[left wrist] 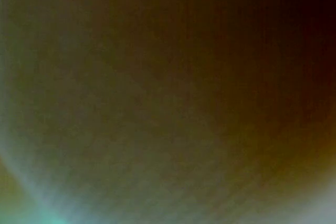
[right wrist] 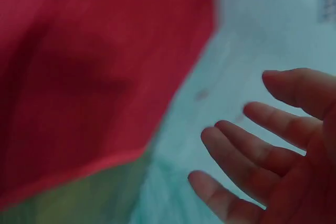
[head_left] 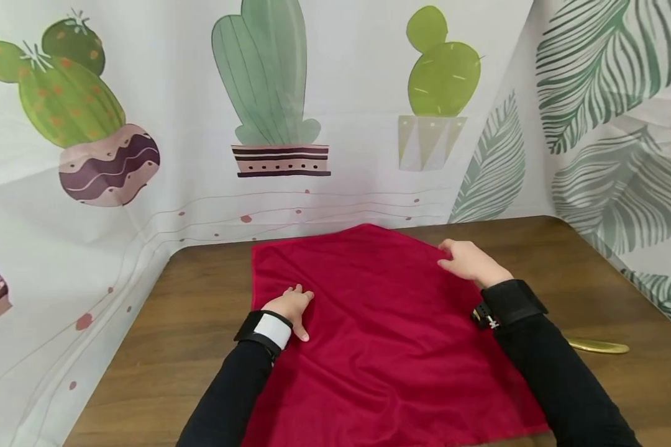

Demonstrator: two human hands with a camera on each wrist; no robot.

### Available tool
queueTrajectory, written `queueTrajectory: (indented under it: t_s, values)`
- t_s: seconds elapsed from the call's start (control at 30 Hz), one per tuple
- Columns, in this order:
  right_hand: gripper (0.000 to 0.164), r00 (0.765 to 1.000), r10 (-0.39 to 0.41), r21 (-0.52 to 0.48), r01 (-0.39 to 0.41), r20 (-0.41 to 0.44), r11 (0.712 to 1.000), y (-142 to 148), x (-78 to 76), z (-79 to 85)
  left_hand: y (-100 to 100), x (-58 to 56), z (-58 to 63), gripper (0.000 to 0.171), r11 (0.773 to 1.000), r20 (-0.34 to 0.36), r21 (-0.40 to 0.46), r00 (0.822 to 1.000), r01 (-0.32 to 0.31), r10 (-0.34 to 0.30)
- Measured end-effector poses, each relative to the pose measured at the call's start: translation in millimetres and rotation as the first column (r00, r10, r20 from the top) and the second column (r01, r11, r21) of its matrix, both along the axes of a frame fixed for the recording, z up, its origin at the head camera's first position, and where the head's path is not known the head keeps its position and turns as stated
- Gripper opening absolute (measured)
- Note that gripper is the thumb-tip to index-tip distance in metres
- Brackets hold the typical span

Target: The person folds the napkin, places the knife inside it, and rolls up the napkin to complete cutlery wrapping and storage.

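Red cloth (head_left: 369, 323) spread, wrinkled, over wooden table (head_left: 162, 347); left hand (head_left: 291, 307) on or just above its left part, fingers splayed, gripping nothing; right hand (head_left: 472, 261) by its far right edge, fingers loose and released, apart from the cloth in the right wrist view; gold utensil (head_left: 601, 346) beside right forearm (head_left: 553, 379), partly hidden; left wrist view dark, blurred.

Two hands (head_left: 289, 308) (head_left: 471, 261), one cloth (head_left: 363, 329) (plus one golden handle (head_left: 599, 346))
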State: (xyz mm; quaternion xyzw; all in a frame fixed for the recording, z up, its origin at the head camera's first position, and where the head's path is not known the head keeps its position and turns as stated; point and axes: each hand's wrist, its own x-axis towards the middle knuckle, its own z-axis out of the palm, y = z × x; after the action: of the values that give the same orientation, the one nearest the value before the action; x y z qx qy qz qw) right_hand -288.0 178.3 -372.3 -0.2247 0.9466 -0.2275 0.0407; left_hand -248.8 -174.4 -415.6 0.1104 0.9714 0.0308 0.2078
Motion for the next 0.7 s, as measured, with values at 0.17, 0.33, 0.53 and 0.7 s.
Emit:
queueTrajectory:
  t_s: [0.17, 0.33, 0.53, 0.7]
  values:
    - [0.061, 0.960, -0.083, 0.086, 0.062, 0.269, 0.994, 17, -23.3, -19.2, -5, -5.2, -11.7, 0.098, 1.000, 0.008, 0.023, 1.000, -0.010, 0.009]
    - [0.070, 0.944, -0.014, -0.018, 0.021, 0.329, 1.000, 49, -60.0, -60.0, 0, 1.2, 2.5, 0.095, 0.999, 0.028, 0.000, 0.999, -0.044, 0.044]
    - [0.064, 0.885, -0.013, -0.217, 0.129, 0.465, 0.968, 39, -51.2, -50.3, 2, 9.2, 11.9, 0.093, 0.999, 0.007, -0.009, 0.999, -0.039, 0.039]
    - [0.054, 0.889, 0.063, -0.368, 0.122, 0.453, 0.922, 20, -29.0, -25.2, -1, 7.9, 8.1, 0.092, 0.999, -0.004, -0.016, 1.000, -0.031, 0.031]
